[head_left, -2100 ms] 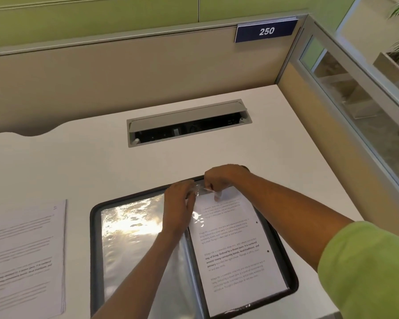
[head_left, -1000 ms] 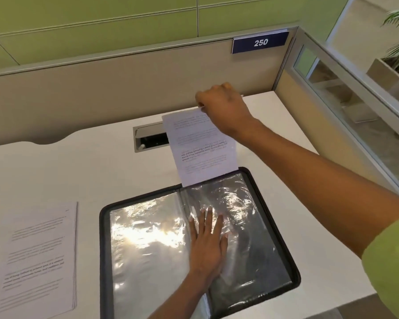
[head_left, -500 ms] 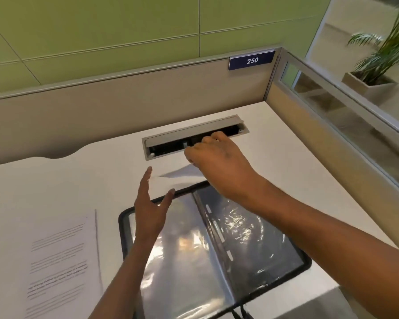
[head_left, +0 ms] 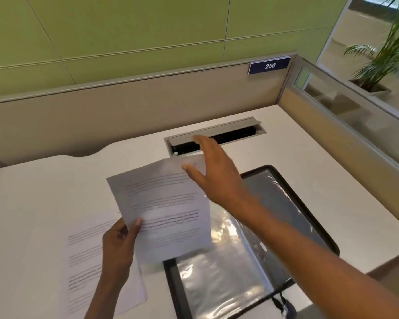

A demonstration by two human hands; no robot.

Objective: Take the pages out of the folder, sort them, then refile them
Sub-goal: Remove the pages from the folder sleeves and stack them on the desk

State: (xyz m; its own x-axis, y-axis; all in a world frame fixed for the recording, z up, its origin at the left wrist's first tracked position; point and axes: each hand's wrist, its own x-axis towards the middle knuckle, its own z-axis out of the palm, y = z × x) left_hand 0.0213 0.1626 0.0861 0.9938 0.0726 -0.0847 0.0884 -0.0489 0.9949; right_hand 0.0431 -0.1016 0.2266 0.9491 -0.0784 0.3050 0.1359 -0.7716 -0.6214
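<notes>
You are holding the loose page (head_left: 161, 210) at mid-frame, tilted above the worktop (head_left: 32, 192), its lower edge overlapping the open folder (head_left: 217, 288) lying at lower right. Your left grip (head_left: 119, 246) is pinching the page's lower left corner, thumb on top. Your right grip (head_left: 217, 173) is hovering at the upper right corner, fingers straight and apart. A stack of printed pages (head_left: 85, 263) is lying at lower left, just beside the folder.

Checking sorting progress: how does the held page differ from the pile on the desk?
The held page is lifted and tilted, pinched by the left hand; the pile lies flat on the desk. The held page partly covers the folder; the pile lies left of it. Both are white printed sheets.
</notes>
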